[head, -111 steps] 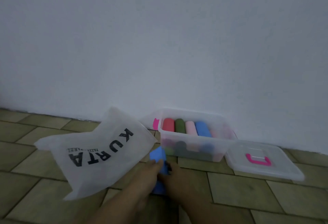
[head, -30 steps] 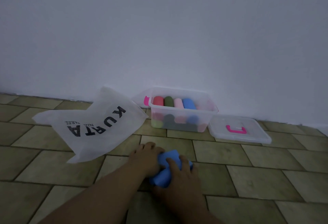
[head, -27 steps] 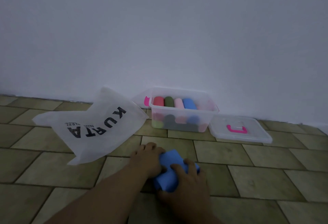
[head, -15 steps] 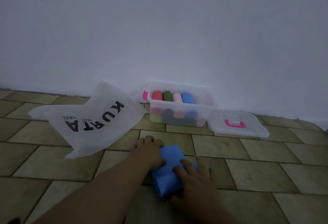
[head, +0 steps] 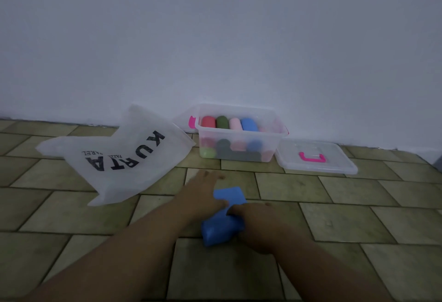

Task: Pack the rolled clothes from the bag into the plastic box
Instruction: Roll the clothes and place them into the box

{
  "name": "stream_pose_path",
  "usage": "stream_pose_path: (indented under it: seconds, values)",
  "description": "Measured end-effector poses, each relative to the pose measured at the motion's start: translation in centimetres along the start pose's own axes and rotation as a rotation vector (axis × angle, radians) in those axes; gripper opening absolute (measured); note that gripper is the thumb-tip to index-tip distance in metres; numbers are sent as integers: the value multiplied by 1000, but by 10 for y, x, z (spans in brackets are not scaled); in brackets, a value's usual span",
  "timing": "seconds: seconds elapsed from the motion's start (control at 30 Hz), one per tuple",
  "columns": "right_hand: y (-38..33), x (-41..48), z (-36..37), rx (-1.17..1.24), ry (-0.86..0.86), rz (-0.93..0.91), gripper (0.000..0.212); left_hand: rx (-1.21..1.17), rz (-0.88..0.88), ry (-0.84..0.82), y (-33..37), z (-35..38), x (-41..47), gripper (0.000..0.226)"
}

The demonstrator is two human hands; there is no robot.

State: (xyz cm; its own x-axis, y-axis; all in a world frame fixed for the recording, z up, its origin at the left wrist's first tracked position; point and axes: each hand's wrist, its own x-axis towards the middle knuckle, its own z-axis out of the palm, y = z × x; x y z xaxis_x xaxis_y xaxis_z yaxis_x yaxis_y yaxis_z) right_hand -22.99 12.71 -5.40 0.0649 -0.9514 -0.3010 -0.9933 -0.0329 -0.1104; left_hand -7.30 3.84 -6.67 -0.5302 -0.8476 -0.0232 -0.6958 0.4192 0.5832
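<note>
Nearest the camera, two bare forearms reach forward over the tiled floor [head: 334, 218]. Between the hands lies a blue cloth [head: 223, 218], part rolled, its near end a thick bundle and its far end a flat flap on the tiles. The right hand [head: 257, 224] curls over the bundle's right side, fingers bent and gripping the fabric. The left hand [head: 203, 194] lies flat with fingers spread and pointing away, its thumb side pressed against the cloth's left edge.

Farther off to the left, a white bag [head: 124, 156] lies slack on the floor, printed with "KURTA" in black letters, its mouth turned toward the box.

Beyond the hands, a clear box [head: 239, 156] stands against the wall [head: 215, 38]. In its top layer rolls sit side by side: red [head: 208, 121], green [head: 222, 122], pink [head: 234, 123] and blue [head: 249, 124]. More rolls show dimly through the front wall below them. Just right of the box, touching its corner, the clear lid [head: 334, 165] lies flat with a pink handle [head: 312, 157] on top.
</note>
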Motion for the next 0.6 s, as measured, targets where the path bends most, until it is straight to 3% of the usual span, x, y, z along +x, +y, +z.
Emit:
stream_pose_path:
  seconds: [0.07, 0.1, 0.27, 0.37, 0.5, 0.6]
  values:
    - [0, 1, -1, 5, 6, -12, 48, -83, 48, -215, 4, 4, -20, 69]
    - [0, 1, -2, -10, 10, -20, 49, -66, 63, -242, 5, 9, -29, 67]
    - [3, 0, 1, 27, 56, -21, 44, 80, 87, -1, 4, 25, -45, 42]
    - [10, -3, 2, 174, 30, 27, 49, 106, 81, -71, 4, 24, -43, 33]
    - [14, -3, 7, 299, 70, 43, 28, 11, 14, -210, 2, 18, -33, 31]
    - [13, -1, 11, 319, 109, 38, 25, 160, 50, -190, 6, 13, -27, 33]
